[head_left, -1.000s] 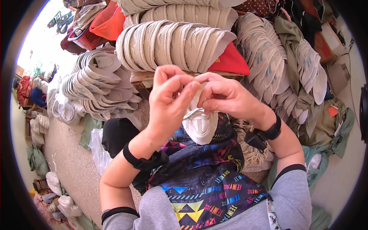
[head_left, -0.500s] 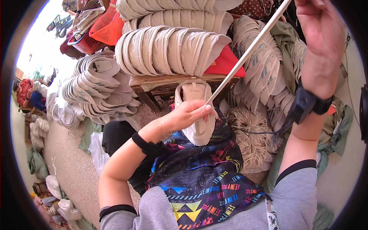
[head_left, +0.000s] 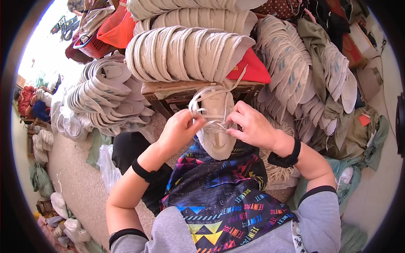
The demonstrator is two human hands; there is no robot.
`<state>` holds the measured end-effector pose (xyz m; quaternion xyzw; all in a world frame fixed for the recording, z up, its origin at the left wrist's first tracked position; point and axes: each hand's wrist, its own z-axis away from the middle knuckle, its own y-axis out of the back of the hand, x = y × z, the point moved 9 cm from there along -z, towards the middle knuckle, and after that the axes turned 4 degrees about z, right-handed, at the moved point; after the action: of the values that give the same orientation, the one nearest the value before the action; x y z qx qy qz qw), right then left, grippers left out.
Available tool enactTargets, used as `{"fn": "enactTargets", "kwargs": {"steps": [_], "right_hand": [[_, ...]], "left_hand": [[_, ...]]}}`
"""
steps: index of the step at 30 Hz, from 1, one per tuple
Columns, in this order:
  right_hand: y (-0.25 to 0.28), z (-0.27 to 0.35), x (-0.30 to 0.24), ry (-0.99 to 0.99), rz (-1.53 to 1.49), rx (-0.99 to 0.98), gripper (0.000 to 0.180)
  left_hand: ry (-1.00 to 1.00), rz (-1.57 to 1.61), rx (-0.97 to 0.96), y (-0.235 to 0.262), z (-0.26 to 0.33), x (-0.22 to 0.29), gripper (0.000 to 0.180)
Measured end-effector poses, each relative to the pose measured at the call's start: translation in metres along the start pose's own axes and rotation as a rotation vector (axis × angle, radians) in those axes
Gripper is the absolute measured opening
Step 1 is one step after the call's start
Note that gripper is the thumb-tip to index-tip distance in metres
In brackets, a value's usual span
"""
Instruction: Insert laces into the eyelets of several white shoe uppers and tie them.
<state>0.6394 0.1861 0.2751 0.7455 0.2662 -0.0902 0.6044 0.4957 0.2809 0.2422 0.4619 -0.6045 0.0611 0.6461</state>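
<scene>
A cream shoe upper point(head_left: 218, 146) sits toe toward me over my lap, in front of a wooden stool. A pale flat shoelace point(head_left: 207, 91) crosses its throat in a few rows. The lace also loops up at the left side, with a loose tip rising toward the red cloth. My left hand point(head_left: 182, 128) is closed in a pinch on the lace at the upper's left edge. My right hand point(head_left: 255, 130) has its thumb and fingers curled at the right eyelet edge; what they pinch is too small to make out.
Several nested shoe uppers point(head_left: 181, 55) lie on the wooden stool point(head_left: 158, 87), beside a red cloth point(head_left: 252, 67). More stacks of uppers point(head_left: 103, 90) stand left, and others point(head_left: 284, 59) right. A bundle of laces point(head_left: 274, 168) lies beside my lap, over a patterned apron point(head_left: 211, 189).
My right hand has come down from the upper right, where the lace was stretched taut, to the upper's right edge. The lace now hangs in slack loops, and my left hand has shifted left.
</scene>
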Motion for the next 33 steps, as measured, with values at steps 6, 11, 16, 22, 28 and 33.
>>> {"fn": "enactTargets", "kwargs": {"steps": [6,11,16,22,28,33], "right_hand": [[-0.034,0.005,0.035,-0.243,-0.375,-0.232,0.022],[-0.048,0.003,0.053,-0.522,-0.831,-0.299,0.025],[-0.053,0.005,0.065,-0.518,-0.911,-0.359,0.028],[-0.037,0.001,0.046,-0.292,-0.649,-0.454,0.026],[-0.033,-0.001,0.044,-0.266,-0.632,-0.46,0.023],[-0.03,0.0,0.049,-0.262,-0.644,-0.459,0.022]], "left_hand": [[0.136,-0.011,-0.151,-0.017,0.008,-0.013,0.017],[-0.255,-0.245,0.034,-0.009,0.006,0.007,0.02],[-0.319,-0.298,0.079,0.013,-0.003,0.013,0.032],[0.274,0.285,-0.245,-0.014,0.007,-0.027,0.022],[0.019,0.072,0.093,0.003,0.002,-0.002,0.014],[0.137,0.509,-0.109,-0.017,0.005,-0.011,0.009]]}}
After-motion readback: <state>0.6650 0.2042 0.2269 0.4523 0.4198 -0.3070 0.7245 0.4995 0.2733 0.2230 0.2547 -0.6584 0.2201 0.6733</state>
